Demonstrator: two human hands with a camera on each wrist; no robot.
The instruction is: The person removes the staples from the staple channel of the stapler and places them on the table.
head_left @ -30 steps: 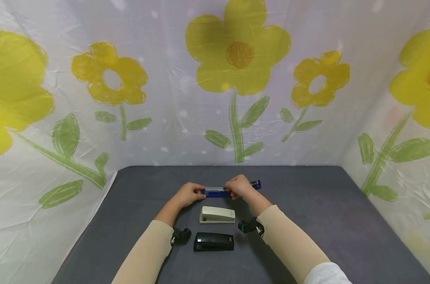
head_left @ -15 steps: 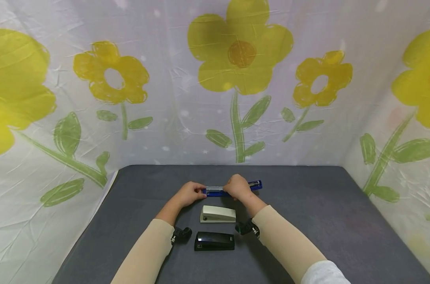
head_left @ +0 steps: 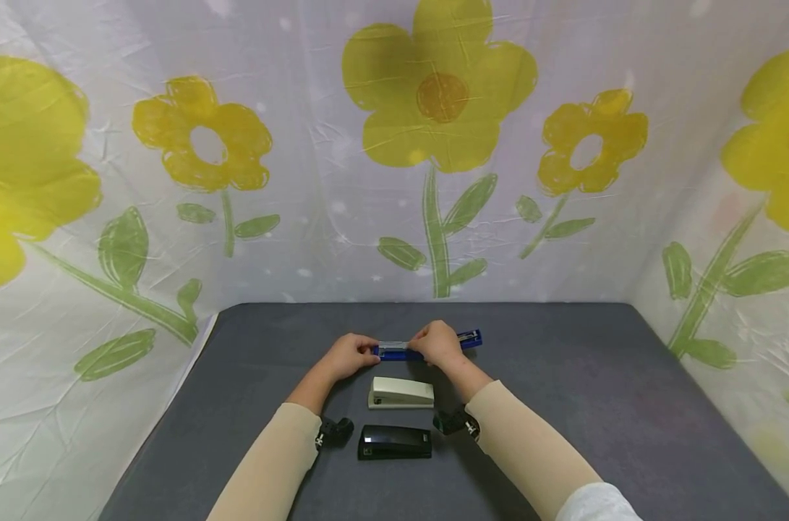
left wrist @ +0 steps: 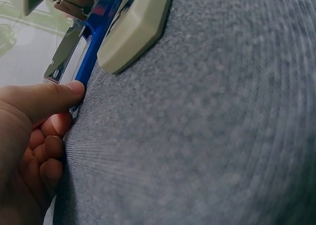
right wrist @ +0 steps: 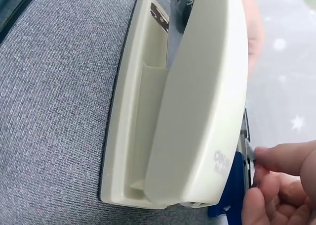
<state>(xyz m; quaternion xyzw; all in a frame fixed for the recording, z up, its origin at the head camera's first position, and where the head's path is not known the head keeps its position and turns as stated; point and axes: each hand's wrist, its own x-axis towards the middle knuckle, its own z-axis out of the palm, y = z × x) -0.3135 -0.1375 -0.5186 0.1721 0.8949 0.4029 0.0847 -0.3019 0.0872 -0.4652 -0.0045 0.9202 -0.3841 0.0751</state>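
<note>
A blue stapler (head_left: 399, 355) lies opened out near the back of the table, its metal staple channel exposed and its top arm swung over to the right. My left hand (head_left: 347, 354) pinches its left end, the thumb (left wrist: 61, 97) on the blue base in the left wrist view. Curled fingers of my right hand (head_left: 438, 343) pinch at the middle of the channel. In the right wrist view the thumb (right wrist: 284, 156) meets a thin shiny metal edge there; I cannot tell whether it holds a loose piece. Much of the blue stapler is hidden behind the cream stapler (right wrist: 197, 111) in that view.
Between the forearms the cream stapler stands closest to the blue one, and a black stapler (head_left: 394, 443) sits nearer the body. The dark grey table (head_left: 563, 405) is backed by a white curtain (head_left: 316, 217) with printed yellow flowers.
The right hand has shifted very slightly left along the blue stapler's channel. The left hand keeps its pinch, and the cream and black staplers stay in place.
</note>
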